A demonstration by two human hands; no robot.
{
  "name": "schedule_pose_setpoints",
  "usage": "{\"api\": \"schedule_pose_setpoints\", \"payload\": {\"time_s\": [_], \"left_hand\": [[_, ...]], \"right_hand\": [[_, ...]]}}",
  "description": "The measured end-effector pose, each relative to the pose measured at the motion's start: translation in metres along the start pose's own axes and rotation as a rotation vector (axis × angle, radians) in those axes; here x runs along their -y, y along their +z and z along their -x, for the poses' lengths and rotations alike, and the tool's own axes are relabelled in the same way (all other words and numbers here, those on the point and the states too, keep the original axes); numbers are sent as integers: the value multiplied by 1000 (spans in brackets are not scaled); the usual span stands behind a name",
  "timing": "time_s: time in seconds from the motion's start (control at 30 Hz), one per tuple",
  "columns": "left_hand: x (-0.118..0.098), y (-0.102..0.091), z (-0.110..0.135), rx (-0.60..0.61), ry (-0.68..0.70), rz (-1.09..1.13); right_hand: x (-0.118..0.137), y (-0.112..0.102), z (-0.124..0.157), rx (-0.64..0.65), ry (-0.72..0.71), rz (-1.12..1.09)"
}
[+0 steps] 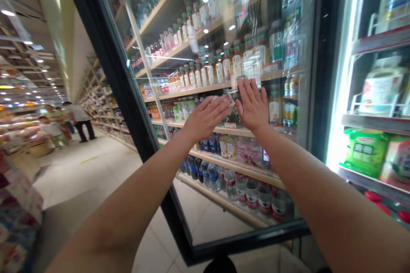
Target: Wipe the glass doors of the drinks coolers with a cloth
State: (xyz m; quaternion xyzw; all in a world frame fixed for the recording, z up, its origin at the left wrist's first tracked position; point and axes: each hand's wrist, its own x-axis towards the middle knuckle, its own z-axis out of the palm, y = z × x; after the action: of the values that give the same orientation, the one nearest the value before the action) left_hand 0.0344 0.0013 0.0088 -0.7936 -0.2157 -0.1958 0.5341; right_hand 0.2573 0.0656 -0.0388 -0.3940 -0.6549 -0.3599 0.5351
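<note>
Glass door (221,136), black-framed, set open beside a lit fridge (378,123); left hand (206,117) and right hand (253,104) are laid flat against it, fingers straight; shelved bottles (197,74) are seen beyond.

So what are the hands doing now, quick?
Left hand: open, fingers outstretched at the glass door; can't tell if anything is under it.
Right hand: open, palm toward the glass.
</note>
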Motion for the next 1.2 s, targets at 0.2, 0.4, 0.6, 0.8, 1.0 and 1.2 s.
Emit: {"api": "schedule_pose_setpoints", "payload": {"time_s": [0.2,0.4,0.6,0.8,1.0,1.2], "left_hand": [[33,-11,13,-178,-414,-139],[21,-11,41,-27,-83,-111],[46,-22,51,-192,-382,-182],[39,-27,68,-29,-148,-143],[39,-25,65,-198,-420,-226],[27,-25,76,-34,-140,-148]], "right_hand": [[-2,2,2,-38,0,-36],[-2,0,4,-45,-13,-64],[-3,0,5,-39,-8,-89],[-3,1,6,-47,-8,-99],[-3,2,7,-47,-11,-109],[-2,3,6,-90,-7,-107]]}}
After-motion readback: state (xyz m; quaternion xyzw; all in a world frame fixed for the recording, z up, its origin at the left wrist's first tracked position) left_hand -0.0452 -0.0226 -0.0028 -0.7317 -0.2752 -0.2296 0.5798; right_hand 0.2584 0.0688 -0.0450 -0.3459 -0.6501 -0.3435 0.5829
